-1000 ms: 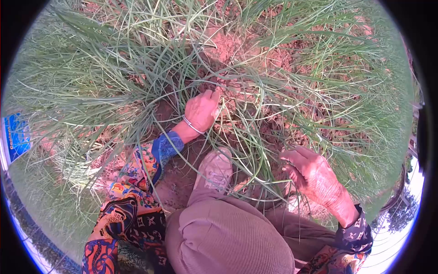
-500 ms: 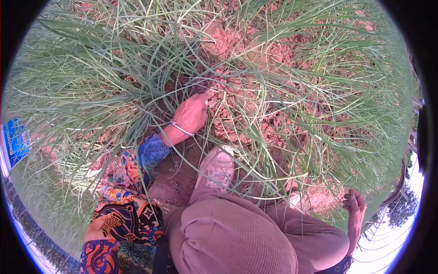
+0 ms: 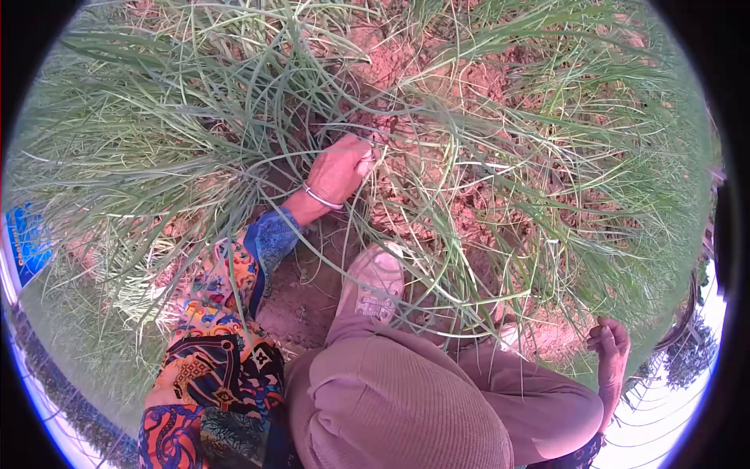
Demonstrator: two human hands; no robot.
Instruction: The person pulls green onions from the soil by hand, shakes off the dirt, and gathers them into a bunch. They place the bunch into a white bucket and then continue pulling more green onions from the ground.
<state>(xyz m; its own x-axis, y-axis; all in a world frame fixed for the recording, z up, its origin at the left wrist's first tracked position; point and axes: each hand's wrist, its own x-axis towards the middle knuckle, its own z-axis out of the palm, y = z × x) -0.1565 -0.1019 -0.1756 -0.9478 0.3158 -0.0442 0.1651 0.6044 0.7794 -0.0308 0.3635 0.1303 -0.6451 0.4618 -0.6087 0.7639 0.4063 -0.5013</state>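
Observation:
My left hand (image 3: 341, 168), with a white bangle (image 3: 323, 199) at its wrist, reaches down to the reddish soil (image 3: 406, 205) among long, narrow green leaves (image 3: 273, 117). Its fingers are closed low at the base of the plants; I cannot tell what is between them. Thin pale stalks show right at the fingertips. Out to the right, beside my bent knee, my right hand (image 3: 611, 340) is raised with its fingers curled together. Leaf tips of the plants on that side come close to it, and its palm is hidden.
My pale shoe (image 3: 375, 281) stands on bare earth just below the left hand. Dense leafy rows (image 3: 609, 164) spread on both sides, with a strip of crumbly soil between. A blue printed packet or sign (image 3: 30, 244) is at the far left edge.
My left hand has shifted slightly up and to the right, deeper among the stalks. The right hand has moved slightly, and its fingers look more drawn together.

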